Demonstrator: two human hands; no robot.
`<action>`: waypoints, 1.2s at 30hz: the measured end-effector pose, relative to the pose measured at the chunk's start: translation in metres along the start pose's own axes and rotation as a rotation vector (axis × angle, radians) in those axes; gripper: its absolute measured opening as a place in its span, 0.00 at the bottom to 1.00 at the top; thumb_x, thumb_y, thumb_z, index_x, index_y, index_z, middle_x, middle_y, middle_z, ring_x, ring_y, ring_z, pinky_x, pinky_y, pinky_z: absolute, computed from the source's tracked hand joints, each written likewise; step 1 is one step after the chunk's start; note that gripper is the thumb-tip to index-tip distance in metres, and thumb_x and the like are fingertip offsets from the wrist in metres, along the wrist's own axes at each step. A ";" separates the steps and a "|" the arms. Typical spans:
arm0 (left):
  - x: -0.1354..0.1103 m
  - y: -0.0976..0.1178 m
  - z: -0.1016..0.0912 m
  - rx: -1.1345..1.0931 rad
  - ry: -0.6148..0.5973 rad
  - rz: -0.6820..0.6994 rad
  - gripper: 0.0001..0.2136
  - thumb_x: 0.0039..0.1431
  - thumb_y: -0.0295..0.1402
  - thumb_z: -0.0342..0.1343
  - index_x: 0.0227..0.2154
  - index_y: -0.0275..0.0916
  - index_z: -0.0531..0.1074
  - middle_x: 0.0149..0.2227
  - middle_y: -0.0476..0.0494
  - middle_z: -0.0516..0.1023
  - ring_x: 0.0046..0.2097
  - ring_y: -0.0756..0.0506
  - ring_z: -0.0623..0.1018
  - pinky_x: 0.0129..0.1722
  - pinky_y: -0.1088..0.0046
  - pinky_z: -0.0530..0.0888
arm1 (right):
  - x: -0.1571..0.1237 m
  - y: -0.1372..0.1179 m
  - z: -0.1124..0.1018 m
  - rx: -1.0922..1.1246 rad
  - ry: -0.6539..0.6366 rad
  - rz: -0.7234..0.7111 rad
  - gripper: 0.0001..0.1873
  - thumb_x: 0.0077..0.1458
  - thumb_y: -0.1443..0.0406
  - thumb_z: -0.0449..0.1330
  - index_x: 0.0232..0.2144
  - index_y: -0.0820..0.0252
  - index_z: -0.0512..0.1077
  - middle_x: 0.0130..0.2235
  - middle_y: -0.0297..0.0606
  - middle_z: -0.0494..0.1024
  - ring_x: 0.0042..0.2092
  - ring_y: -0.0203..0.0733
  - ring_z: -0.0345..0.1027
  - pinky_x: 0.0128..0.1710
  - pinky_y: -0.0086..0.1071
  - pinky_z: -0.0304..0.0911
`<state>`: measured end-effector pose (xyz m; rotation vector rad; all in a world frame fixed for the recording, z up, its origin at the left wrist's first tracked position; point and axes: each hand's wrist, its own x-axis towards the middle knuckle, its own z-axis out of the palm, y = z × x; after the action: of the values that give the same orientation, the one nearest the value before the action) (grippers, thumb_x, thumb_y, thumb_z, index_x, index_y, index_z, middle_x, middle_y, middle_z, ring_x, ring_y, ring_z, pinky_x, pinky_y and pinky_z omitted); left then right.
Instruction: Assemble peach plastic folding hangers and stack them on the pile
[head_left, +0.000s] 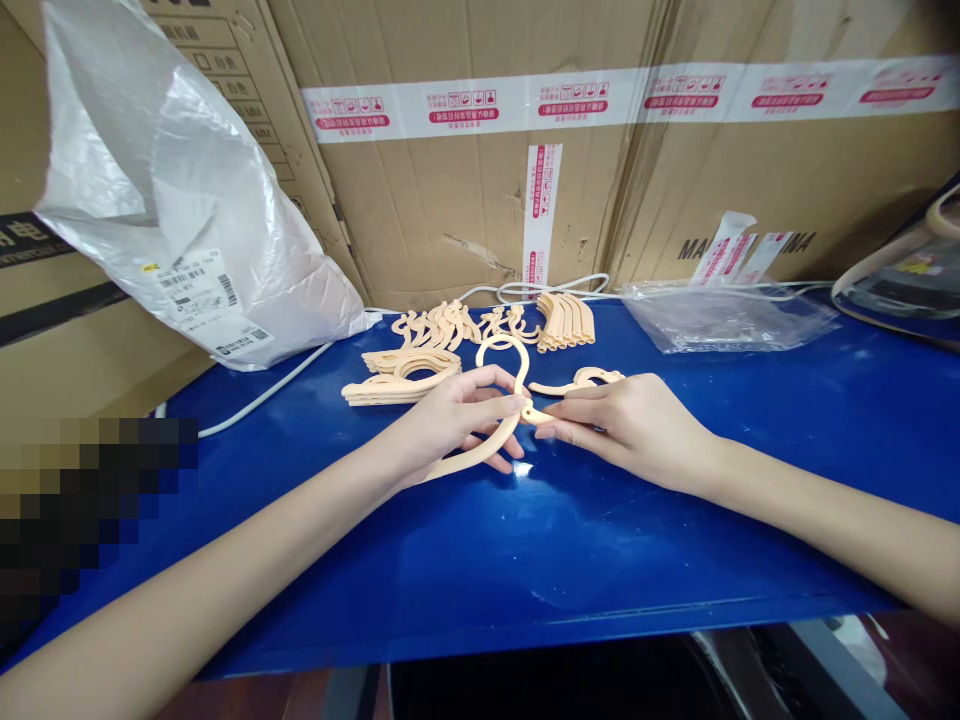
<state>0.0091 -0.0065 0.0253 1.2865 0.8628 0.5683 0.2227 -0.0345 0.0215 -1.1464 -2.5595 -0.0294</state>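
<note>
A peach plastic hanger is held over the blue table by both hands. My left hand is closed round its left arm, fingers curled over it. My right hand pinches the hanger at its neck, just below the hook, and covers the right arm. Behind the hands lies a stack of the same hangers, with more loose hangers and a bunch of curved pieces nearer the boxes. One more hanger lies right behind my right hand.
A white plastic bag with a label leans on cardboard boxes at the back left. A clear plastic bag lies at the back right. A white cable runs along the table. The table's front edge is near.
</note>
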 end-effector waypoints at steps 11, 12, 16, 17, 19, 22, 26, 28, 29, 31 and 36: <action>-0.002 0.002 0.001 -0.126 0.106 -0.064 0.08 0.57 0.31 0.61 0.40 0.38 0.72 0.34 0.46 0.78 0.27 0.49 0.80 0.23 0.74 0.79 | 0.002 0.006 -0.001 0.052 -0.021 0.069 0.20 0.64 0.53 0.51 0.36 0.57 0.79 0.33 0.37 0.79 0.35 0.40 0.72 0.30 0.30 0.56; -0.002 0.002 0.000 -0.127 0.111 -0.064 0.10 0.57 0.31 0.61 0.41 0.38 0.73 0.36 0.45 0.78 0.27 0.49 0.80 0.23 0.74 0.80 | 0.002 0.007 -0.001 0.050 -0.018 0.071 0.20 0.64 0.53 0.51 0.37 0.57 0.79 0.32 0.37 0.79 0.34 0.40 0.72 0.30 0.30 0.56; -0.002 0.002 -0.002 -0.120 0.091 -0.085 0.11 0.57 0.32 0.62 0.42 0.37 0.74 0.40 0.43 0.79 0.29 0.49 0.80 0.24 0.76 0.80 | 0.001 0.008 0.000 0.045 0.002 0.052 0.19 0.64 0.52 0.52 0.39 0.55 0.79 0.31 0.36 0.78 0.32 0.38 0.72 0.29 0.29 0.56; -0.002 0.002 -0.003 -0.121 0.080 -0.090 0.11 0.57 0.33 0.62 0.42 0.38 0.75 0.40 0.43 0.79 0.29 0.49 0.80 0.24 0.77 0.80 | 0.001 0.008 0.000 0.044 0.008 0.045 0.20 0.64 0.52 0.52 0.39 0.55 0.79 0.32 0.36 0.78 0.32 0.38 0.71 0.28 0.29 0.55; -0.002 0.002 -0.004 -0.123 0.056 -0.096 0.11 0.57 0.34 0.62 0.43 0.38 0.75 0.42 0.43 0.79 0.30 0.50 0.80 0.24 0.78 0.80 | 0.001 0.009 0.000 0.038 0.018 0.031 0.21 0.64 0.52 0.51 0.39 0.55 0.79 0.32 0.36 0.78 0.32 0.37 0.72 0.28 0.28 0.55; -0.001 0.002 -0.005 -0.121 0.024 -0.110 0.12 0.57 0.35 0.63 0.44 0.39 0.76 0.44 0.42 0.79 0.30 0.51 0.80 0.24 0.78 0.80 | -0.001 0.009 0.000 0.028 0.043 0.007 0.20 0.64 0.52 0.52 0.40 0.54 0.79 0.32 0.35 0.78 0.32 0.36 0.72 0.28 0.28 0.55; -0.002 0.001 -0.007 -0.113 0.001 -0.116 0.11 0.58 0.34 0.62 0.43 0.38 0.76 0.41 0.43 0.79 0.30 0.50 0.80 0.24 0.79 0.80 | -0.002 0.011 0.001 0.018 0.078 -0.033 0.17 0.63 0.53 0.54 0.38 0.54 0.79 0.32 0.33 0.78 0.31 0.35 0.71 0.27 0.28 0.55; -0.001 0.001 -0.007 -0.109 -0.011 -0.113 0.10 0.58 0.34 0.62 0.42 0.38 0.76 0.38 0.44 0.80 0.31 0.50 0.81 0.24 0.79 0.80 | -0.002 0.011 0.002 0.010 0.085 -0.048 0.17 0.63 0.53 0.54 0.38 0.54 0.79 0.32 0.33 0.78 0.31 0.35 0.71 0.27 0.28 0.55; -0.001 0.001 -0.007 -0.110 -0.017 -0.109 0.09 0.58 0.34 0.62 0.41 0.38 0.76 0.36 0.45 0.80 0.30 0.50 0.81 0.24 0.79 0.80 | -0.002 0.011 0.002 0.007 0.089 -0.053 0.17 0.63 0.53 0.54 0.38 0.54 0.79 0.32 0.33 0.78 0.31 0.35 0.71 0.27 0.28 0.55; -0.001 0.001 -0.006 -0.116 -0.027 -0.106 0.08 0.58 0.33 0.62 0.39 0.38 0.76 0.33 0.47 0.80 0.30 0.49 0.81 0.24 0.79 0.80 | -0.002 0.010 0.002 0.001 0.101 -0.067 0.17 0.62 0.53 0.55 0.37 0.55 0.79 0.31 0.33 0.78 0.30 0.34 0.71 0.27 0.28 0.55; -0.003 0.004 -0.005 -0.081 -0.058 -0.086 0.06 0.59 0.32 0.61 0.37 0.36 0.75 0.28 0.47 0.79 0.30 0.49 0.81 0.25 0.78 0.80 | -0.003 0.007 0.003 -0.038 0.122 -0.082 0.18 0.63 0.53 0.53 0.37 0.56 0.79 0.32 0.34 0.78 0.31 0.35 0.71 0.28 0.28 0.56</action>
<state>0.0032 -0.0054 0.0294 1.1811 0.8352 0.4905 0.2289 -0.0314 0.0170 -1.0199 -2.5062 -0.1627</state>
